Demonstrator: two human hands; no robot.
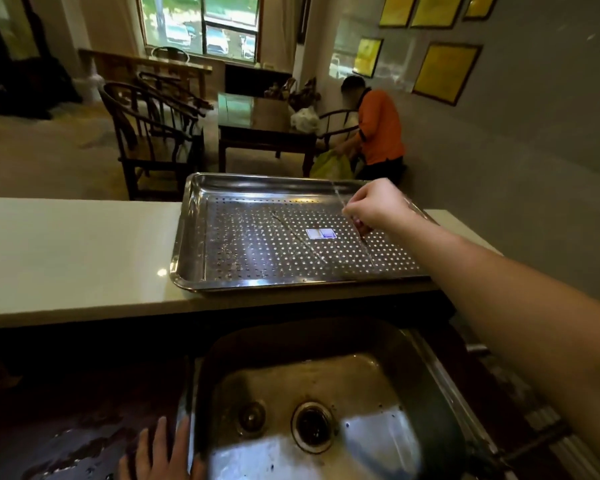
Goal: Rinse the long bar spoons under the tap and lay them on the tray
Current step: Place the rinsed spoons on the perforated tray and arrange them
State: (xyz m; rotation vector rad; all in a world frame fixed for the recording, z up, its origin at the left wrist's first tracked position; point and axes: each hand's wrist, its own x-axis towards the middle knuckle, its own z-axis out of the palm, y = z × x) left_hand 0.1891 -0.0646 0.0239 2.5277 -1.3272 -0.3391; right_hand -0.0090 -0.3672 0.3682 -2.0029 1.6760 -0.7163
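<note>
- The pale table (73, 244) runs across the view as a raised ledge behind the sink; its left stretch is bare, and its front edge drops to a dark shadowed gap.
- The steel sink (326, 393) sits below and nearer, with a drain (311, 425) near the middle of its floor and nothing lying in the basin.
- The perforated steel tray (194, 237) lies flat on the right part of the table, its near rim reaching just past the table's front edge and its far rim close to the back edge.
- The right hand (374, 206) reaches over the tray's right portion, its grip pinched narrow on a spoon (340, 199) that slants over the far rim and down toward the tray floor.
- The left hand (163, 452) rests flat, fingers spread and holding nothing, on the wet dark surface at the sink's left rim.
- A second spoon (298, 239) lies diagonally on the tray floor, left of the held one and apart from it, leaving the tray's left half free.
- A small label (321, 233) sits on the tray floor between the two spoons.
</note>
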